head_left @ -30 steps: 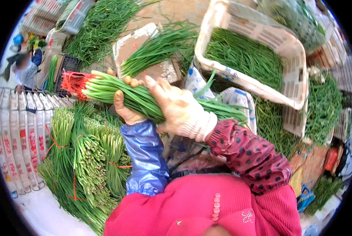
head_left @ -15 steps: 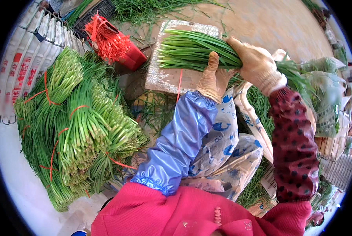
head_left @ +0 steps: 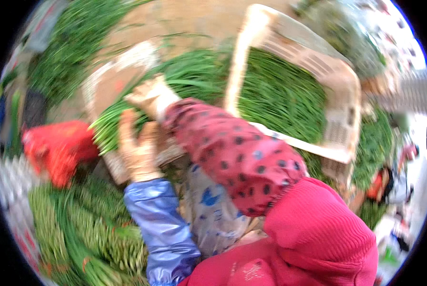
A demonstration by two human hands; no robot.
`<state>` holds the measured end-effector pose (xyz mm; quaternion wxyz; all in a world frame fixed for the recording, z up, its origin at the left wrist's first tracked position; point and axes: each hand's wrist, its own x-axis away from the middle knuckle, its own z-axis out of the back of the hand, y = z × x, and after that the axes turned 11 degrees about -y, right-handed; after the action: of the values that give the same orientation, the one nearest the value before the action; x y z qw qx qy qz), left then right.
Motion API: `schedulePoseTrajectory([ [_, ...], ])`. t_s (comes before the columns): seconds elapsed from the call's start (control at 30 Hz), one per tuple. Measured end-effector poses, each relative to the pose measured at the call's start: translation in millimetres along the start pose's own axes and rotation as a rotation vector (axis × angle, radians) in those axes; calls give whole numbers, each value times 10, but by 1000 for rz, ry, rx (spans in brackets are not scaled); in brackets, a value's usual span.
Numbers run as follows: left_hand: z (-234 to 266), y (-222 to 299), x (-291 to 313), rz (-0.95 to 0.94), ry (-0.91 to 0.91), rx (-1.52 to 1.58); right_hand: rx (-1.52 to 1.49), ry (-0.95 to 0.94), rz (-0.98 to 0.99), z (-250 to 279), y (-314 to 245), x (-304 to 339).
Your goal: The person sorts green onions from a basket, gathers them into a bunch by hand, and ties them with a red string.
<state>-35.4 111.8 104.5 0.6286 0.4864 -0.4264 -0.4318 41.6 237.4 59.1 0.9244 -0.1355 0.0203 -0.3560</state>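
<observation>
A loose bunch of garlic chives [head_left: 109, 125] lies across the patterned board [head_left: 96, 88], its pale cut ends toward the left and its leaves trailing right. My right hand [head_left: 152, 97], in a pale work glove, is closed over the bunch from above; blur softens its fingers. Just below, my gloved left hand [head_left: 139, 148] is at the near side of the stalks, thumb and fingers apart. A blue sleeve cover is on my left arm, a dark-red dotted one on my right.
Tied chive bunches [head_left: 94, 233] are piled at lower left, beside a red container [head_left: 63, 145] of red ties. A pale plastic crate [head_left: 351, 119] of loose chives stands to the right. More loose chives [head_left: 70, 52] lie at far left, and filled clear bags [head_left: 342, 38] at far right.
My view has swung right, bringing the crate into sight. The bunch and both hands now appear farther left, with the bunch lower over the board. My left fingers have spread.
</observation>
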Motion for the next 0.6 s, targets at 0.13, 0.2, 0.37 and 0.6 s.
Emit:
schedulePoseTrajectory([
  [0.13, 434, -503, -696, -326, 96, -897, -24, -162, -32, 32, -104, -76],
  [0.2, 557, -1089, -891, -142, 171, -1301, 5, -175, -73, 14, -224, -149],
  [0.37, 183, -1078, -934, -148, 207, -1471, -248, -403, -104, 294, 140, -131],
  [0.6, 380, -1048, -869, -311, 352, -1374, -448, 259, -158, 1477, 2283, 1634],
])
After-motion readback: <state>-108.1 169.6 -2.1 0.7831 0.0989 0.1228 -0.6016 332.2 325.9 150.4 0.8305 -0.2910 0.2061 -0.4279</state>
